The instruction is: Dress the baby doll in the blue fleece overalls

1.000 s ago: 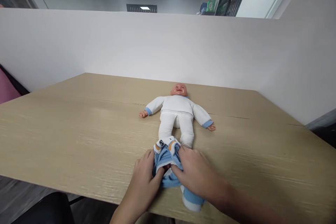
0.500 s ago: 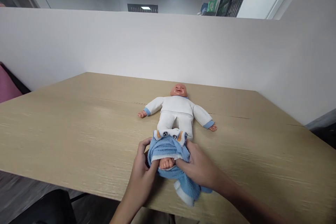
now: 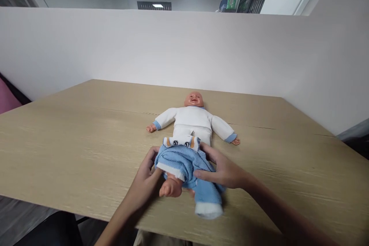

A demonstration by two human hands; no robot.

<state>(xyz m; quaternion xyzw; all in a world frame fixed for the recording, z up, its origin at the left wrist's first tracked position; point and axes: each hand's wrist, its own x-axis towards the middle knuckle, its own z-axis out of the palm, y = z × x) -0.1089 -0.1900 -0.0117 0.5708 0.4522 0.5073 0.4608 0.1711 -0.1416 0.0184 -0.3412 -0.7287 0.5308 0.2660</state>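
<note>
A baby doll (image 3: 192,117) in a white top with blue cuffs lies face up, its feet towards me. Light blue fleecy pants (image 3: 184,159) with white cuffs and an animal face are bunched around its lower legs. One bare foot (image 3: 171,187) pokes out of the left leg opening; the other pant leg hangs flat to the right, its cuff near the table edge. My left hand (image 3: 148,171) grips the pants at the left cuff, thumb by the opening. On the right side, my right hand (image 3: 223,165) holds the fabric between thumb and fingers.
The wooden table (image 3: 72,138) runs back to a white partition wall (image 3: 144,46). A black chair (image 3: 52,230) stands below the front edge at the left. Something pink (image 3: 8,98) shows beyond the left side.
The doll's foot has come further out through the left cuff. The pants sit slightly higher on the legs, and the right pant leg has swung out straighter. My hands have moved apart a little.
</note>
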